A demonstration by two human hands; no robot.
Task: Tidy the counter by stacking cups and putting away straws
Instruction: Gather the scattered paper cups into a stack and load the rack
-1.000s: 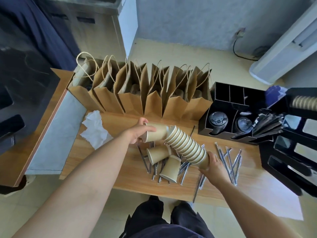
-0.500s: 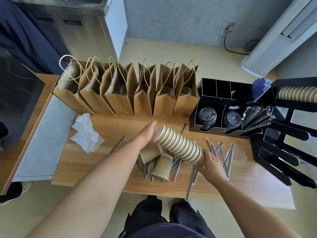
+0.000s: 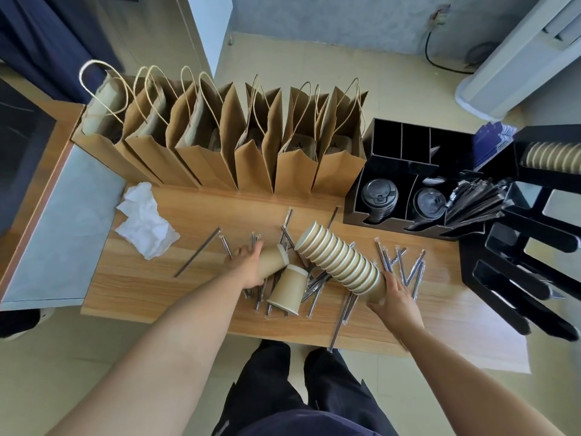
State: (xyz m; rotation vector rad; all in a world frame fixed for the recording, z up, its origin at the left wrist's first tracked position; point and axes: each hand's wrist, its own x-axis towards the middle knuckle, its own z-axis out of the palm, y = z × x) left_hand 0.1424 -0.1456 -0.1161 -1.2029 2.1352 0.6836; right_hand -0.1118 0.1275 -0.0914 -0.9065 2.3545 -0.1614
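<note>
Right hand (image 3: 396, 302) is gripping the base of the tilted cup stack (image 3: 341, 262), fingers partly hiding behind it. Left hand (image 3: 248, 265) is curling round a lying cup (image 3: 273, 259) left of the stack; its fingertips are hiding underneath. Another cup (image 3: 287, 290) and wrapped straws (image 3: 399, 265) are lying on the bench (image 3: 151, 287) beneath the stack, some straws covered.

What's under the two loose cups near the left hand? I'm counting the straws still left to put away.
Wrapped straws lie on the counter under and around both loose cups. How many are beneath cannot be counted, since the cups and the left hand cover them.
</note>
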